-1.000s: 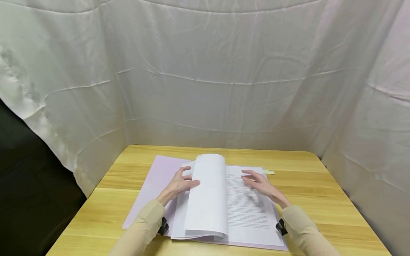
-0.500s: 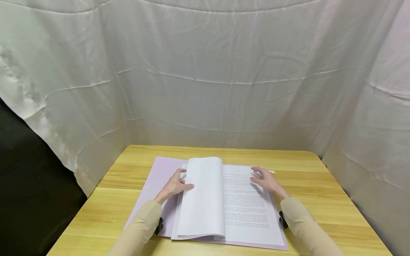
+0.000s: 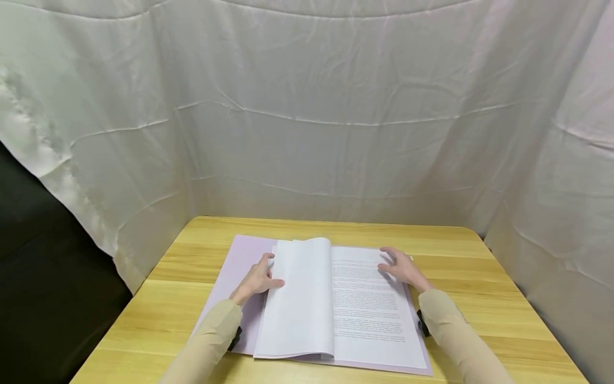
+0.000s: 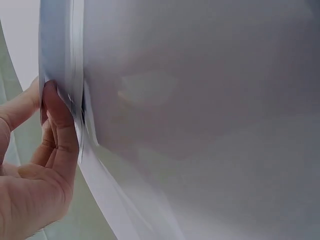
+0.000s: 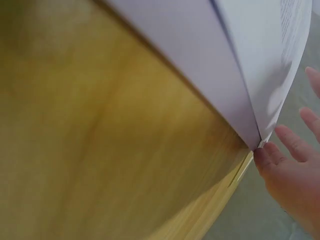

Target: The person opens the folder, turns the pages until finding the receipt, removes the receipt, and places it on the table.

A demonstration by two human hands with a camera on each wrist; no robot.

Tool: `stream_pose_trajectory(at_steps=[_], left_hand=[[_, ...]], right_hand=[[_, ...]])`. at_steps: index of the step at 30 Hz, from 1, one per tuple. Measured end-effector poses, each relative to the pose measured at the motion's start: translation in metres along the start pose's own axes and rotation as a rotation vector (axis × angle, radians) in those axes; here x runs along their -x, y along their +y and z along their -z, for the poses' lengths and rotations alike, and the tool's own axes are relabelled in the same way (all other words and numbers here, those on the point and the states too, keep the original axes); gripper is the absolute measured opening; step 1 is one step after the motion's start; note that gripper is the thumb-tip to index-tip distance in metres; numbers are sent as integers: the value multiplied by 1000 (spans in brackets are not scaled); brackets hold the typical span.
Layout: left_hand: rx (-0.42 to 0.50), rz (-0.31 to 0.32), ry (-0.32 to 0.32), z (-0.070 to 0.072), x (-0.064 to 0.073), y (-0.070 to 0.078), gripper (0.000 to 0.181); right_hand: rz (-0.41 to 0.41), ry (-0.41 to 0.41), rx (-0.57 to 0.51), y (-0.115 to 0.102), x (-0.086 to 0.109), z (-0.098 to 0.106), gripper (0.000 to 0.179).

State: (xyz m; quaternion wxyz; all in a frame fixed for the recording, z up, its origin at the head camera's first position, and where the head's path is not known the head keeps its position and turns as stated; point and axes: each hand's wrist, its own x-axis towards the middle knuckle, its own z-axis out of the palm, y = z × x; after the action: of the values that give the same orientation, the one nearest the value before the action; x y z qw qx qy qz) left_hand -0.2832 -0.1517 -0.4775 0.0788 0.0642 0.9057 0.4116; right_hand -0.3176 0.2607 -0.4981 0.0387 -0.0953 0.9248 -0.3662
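A pale purple folder (image 3: 244,256) lies spread on the table, bearing white sheets of paper. The turned pages (image 3: 302,298) curve over to the left, their near side blank. My left hand (image 3: 256,278) pinches the outer edge of these pages, thumb on top; in the left wrist view its fingers (image 4: 61,135) bend behind them. On the right side lies a printed page (image 3: 366,304) with lines of small text. My right hand (image 3: 403,268) hovers at that page's upper right edge, fingers loosely spread. In the right wrist view its fingertips come right up to the folder's corner.
The wooden table (image 3: 479,298) extends round the folder on all sides. Pale grey cloth (image 3: 316,149) hangs behind and at both sides of it. A dark area (image 3: 43,298) shows at the far left. A pale tab end (image 3: 411,258) peeks out by the right hand.
My left hand has moved left and slightly down with the turned pages, which now lie flatter over the left side. My right hand has shifted right toward the printed page's outer edge.
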Motion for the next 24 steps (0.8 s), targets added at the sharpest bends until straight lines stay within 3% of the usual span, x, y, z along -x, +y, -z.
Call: stream_pose_trajectory(at_steps=[5,15,24], left_hand=[[-32,-6,1,0,0,-3,84],[-122,-33,30,0,-1,-5,90],[-179,-3,40,-1,-1,-4,93]], right_hand=[[-33,-4,10,2,-4,0,66],[11,20,49,8,-12,4,63],[-8,19,84,6,-19,7,61]])
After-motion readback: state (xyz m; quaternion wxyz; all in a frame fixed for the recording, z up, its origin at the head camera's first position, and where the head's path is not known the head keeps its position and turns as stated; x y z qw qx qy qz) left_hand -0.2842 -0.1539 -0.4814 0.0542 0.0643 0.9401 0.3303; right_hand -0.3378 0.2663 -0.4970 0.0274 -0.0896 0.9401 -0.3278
